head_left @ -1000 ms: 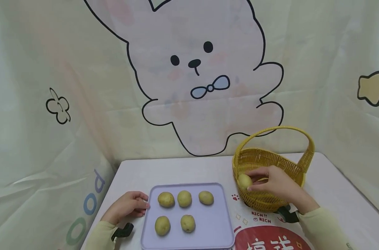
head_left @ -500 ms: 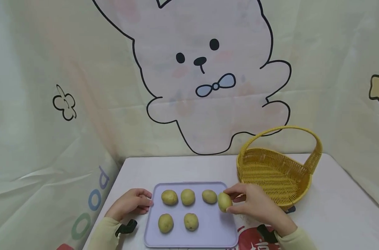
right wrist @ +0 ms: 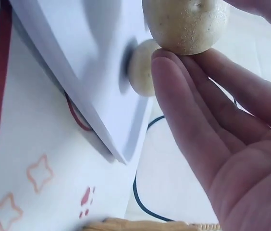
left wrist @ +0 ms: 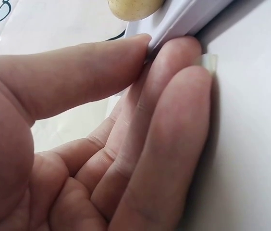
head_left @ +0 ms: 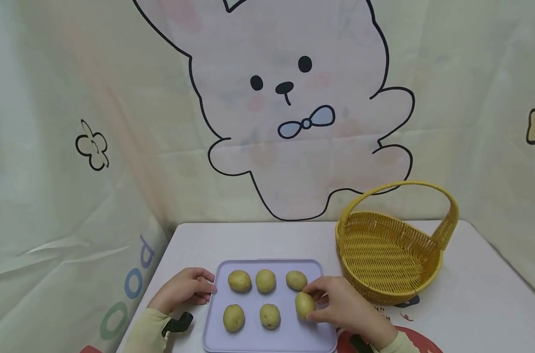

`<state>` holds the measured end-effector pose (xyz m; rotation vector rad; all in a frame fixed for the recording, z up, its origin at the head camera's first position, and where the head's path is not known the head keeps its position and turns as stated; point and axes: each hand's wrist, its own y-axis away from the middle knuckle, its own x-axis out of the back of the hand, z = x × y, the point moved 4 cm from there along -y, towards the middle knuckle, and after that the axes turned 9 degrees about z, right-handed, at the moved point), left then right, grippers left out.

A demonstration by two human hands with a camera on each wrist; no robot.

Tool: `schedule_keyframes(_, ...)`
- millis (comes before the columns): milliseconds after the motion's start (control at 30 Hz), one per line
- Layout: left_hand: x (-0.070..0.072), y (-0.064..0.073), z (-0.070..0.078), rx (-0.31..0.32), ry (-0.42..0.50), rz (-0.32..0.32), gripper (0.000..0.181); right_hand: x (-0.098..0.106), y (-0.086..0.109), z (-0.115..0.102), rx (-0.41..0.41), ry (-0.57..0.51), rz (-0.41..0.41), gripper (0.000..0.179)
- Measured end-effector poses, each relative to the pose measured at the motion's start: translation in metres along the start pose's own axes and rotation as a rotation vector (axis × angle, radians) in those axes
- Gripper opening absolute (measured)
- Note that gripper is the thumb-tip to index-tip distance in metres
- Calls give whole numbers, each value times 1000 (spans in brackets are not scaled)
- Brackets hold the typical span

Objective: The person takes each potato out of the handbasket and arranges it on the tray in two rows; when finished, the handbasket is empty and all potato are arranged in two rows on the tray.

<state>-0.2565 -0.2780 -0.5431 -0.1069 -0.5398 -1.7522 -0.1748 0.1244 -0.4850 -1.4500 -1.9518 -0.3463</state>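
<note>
My right hand (head_left: 344, 301) pinches a potato (head_left: 305, 305) between thumb and fingers, over the right side of the lilac tray (head_left: 249, 340). In the right wrist view that potato (right wrist: 186, 24) sits at the fingertips above the tray's surface, with another potato (right wrist: 142, 67) lying behind. At the tray's left edge, my left hand (head_left: 185, 289) holds the rim (left wrist: 174, 24), thumb on top and fingers against the outer side. Three potatoes lie in the far row, among them the one at far right (head_left: 296, 280). Two more, one at left (head_left: 234, 317) and one in the middle (head_left: 269, 316), lie nearer.
A yellow wicker basket (head_left: 388, 255) with a tall handle stands right of the tray, with nothing inside its visible part. The white table (head_left: 267, 240) has a red printed design (head_left: 419, 338) at the front right. A curtain with a cartoon animal hangs behind.
My right hand has lifted the potato out of the basket and carried it left and toward me, over the tray's near right part. The left hand has stayed at the tray's edge.
</note>
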Motion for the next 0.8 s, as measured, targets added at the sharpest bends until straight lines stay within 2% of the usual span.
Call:
schedule_keyframes(367, 1, 1, -2, -1, 4, -10, 36, -14, 2, -1, -42, 75, -19, 45)
schedule_keyframes(800, -3, -3, 4, -18, -3, -23, 36, -14, 0, 4, -52, 111, -14, 45)
